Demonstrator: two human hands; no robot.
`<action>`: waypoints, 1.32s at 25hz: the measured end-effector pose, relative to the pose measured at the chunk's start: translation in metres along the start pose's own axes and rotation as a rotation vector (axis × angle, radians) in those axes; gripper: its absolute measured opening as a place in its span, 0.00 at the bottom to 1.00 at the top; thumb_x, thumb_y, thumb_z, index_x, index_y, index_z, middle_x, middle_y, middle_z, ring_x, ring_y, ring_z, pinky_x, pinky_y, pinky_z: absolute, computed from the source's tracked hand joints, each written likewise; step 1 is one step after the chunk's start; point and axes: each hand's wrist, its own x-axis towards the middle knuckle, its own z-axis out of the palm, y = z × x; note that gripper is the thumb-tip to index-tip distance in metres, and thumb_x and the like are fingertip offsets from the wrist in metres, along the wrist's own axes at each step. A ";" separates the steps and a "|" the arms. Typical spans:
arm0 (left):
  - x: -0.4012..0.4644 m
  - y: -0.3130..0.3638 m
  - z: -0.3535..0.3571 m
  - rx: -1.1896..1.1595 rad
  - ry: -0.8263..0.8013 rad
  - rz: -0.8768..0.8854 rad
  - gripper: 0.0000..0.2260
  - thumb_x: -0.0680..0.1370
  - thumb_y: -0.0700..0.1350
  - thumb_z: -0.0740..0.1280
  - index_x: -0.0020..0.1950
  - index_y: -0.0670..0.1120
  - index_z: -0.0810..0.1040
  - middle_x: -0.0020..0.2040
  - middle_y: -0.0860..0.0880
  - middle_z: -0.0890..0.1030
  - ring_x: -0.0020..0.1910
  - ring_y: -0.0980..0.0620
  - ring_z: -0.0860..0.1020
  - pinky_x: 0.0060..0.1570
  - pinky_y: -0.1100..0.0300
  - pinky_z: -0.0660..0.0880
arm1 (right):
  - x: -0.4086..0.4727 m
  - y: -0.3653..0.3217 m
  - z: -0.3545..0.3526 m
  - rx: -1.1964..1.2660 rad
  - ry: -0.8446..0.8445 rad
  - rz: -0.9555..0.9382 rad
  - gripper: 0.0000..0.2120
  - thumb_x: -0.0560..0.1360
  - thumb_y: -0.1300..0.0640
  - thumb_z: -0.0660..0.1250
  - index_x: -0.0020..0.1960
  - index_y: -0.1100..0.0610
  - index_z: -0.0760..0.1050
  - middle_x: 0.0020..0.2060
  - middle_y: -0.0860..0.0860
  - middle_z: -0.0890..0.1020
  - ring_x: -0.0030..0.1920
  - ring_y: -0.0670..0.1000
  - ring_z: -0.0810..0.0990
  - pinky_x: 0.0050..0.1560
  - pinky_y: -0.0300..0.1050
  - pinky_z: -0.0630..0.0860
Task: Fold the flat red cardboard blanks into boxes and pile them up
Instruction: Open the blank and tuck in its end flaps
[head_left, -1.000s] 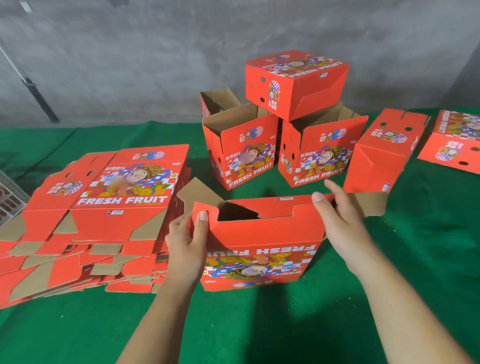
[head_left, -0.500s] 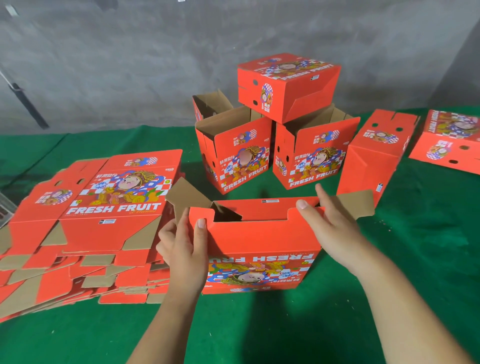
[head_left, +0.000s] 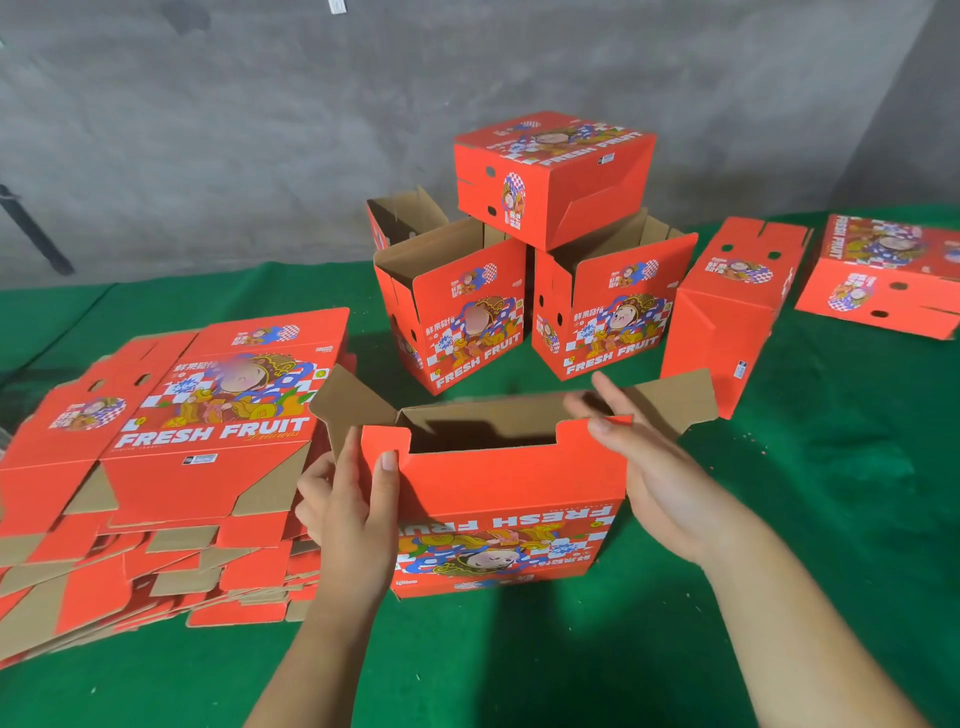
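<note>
At bench centre, 6 o'clock: half-formed box (head_left: 498, 499), long axis 9–3. Left hand (head_left: 353, 525) fingers clamp near-wall corner at 9; right hand (head_left: 660, 467) — fingers straight, apart — at 3 end, approx. equidistant.

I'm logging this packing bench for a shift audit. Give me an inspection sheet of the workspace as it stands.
Surface: green cloth table, with small light specks.
Job's things: box in progress stands upside down, top flaps open; pile of flat blanks at left; folded boxes stacked at the back, one atop two open ones; another box on end and one lying at right.
Clutter: nothing seen.
Grippers: left hand grips the box's left corner; right hand rests open against its right end.
Cables: nothing seen.
Surroundings: grey concrete wall; dark rod leaning at left.
</note>
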 end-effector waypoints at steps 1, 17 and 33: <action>0.001 0.002 -0.001 0.000 0.006 -0.008 0.29 0.79 0.66 0.59 0.79 0.58 0.69 0.69 0.44 0.65 0.70 0.46 0.60 0.68 0.54 0.55 | -0.007 0.002 -0.001 0.018 -0.053 0.007 0.41 0.76 0.47 0.72 0.81 0.35 0.54 0.74 0.35 0.71 0.68 0.33 0.74 0.57 0.34 0.76; 0.001 0.010 0.006 0.399 0.229 0.383 0.25 0.78 0.39 0.73 0.75 0.46 0.75 0.58 0.40 0.70 0.54 0.38 0.70 0.54 0.44 0.66 | 0.009 0.039 0.034 -1.439 0.378 -0.562 0.13 0.77 0.39 0.70 0.57 0.45 0.79 0.50 0.43 0.82 0.57 0.54 0.79 0.62 0.55 0.62; 0.041 0.026 0.000 0.292 -0.233 0.478 0.19 0.80 0.61 0.58 0.63 0.50 0.71 0.67 0.48 0.74 0.67 0.46 0.72 0.66 0.46 0.67 | 0.021 0.050 0.033 -1.628 0.420 -0.492 0.31 0.79 0.36 0.55 0.79 0.45 0.68 0.80 0.59 0.65 0.62 0.54 0.83 0.76 0.58 0.62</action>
